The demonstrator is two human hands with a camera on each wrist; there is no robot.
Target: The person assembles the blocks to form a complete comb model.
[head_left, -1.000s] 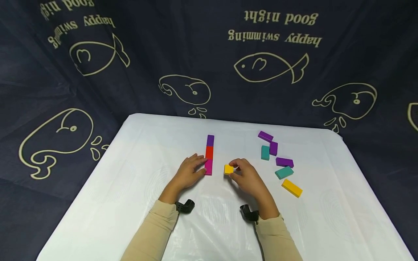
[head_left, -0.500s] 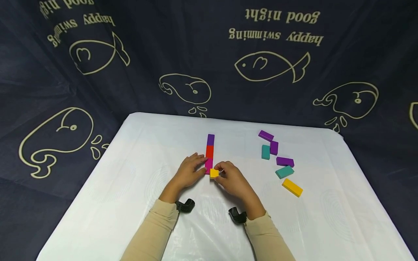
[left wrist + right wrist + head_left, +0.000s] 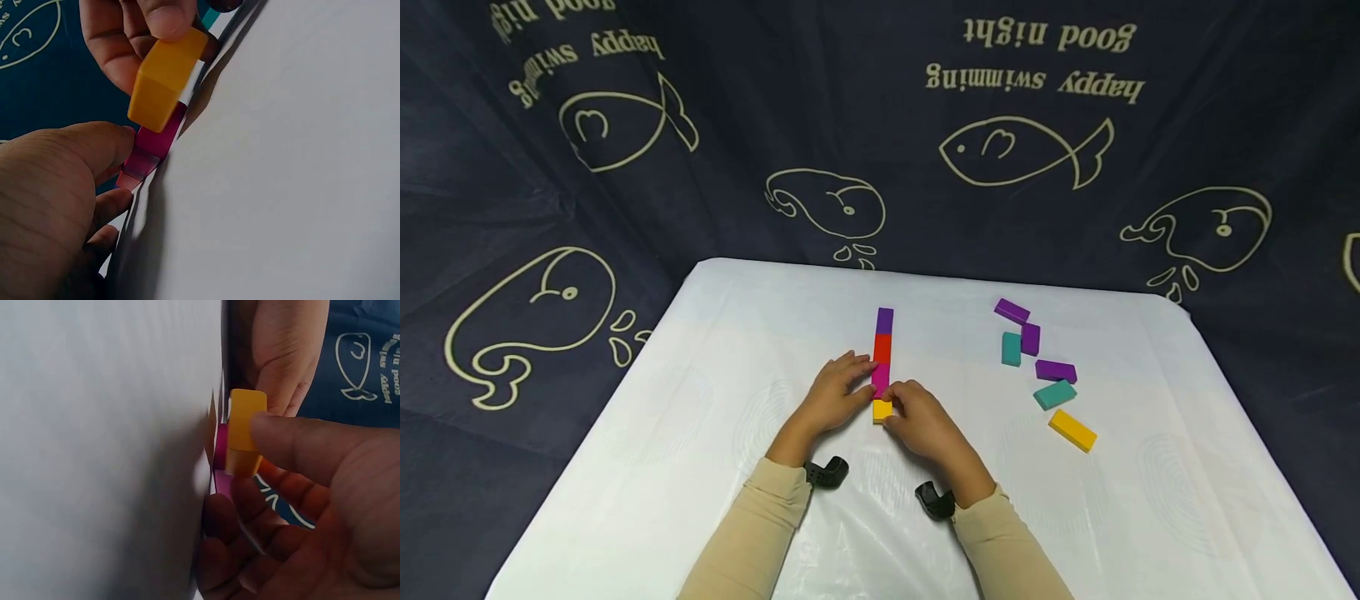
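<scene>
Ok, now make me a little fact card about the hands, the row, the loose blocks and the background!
left grip: beside the pink block
right grip: pinches the held yellow block at the row's near end
row, far to near: purple block, red block, pink block
loose, on the right: three purple blocks, two teal blocks, one yellow block
background: dark cloth with sea-animal drawings

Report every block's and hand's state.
Left hand: beside pink block
Right hand: pinching
Yellow block beside pink: pinched
Pink block: lined up
Red block: lined up
Purple block beyond red: lined up
Loose yellow block: lying unheld
Two teal blocks: lying unheld
Three loose purple blocks: lying unheld
</scene>
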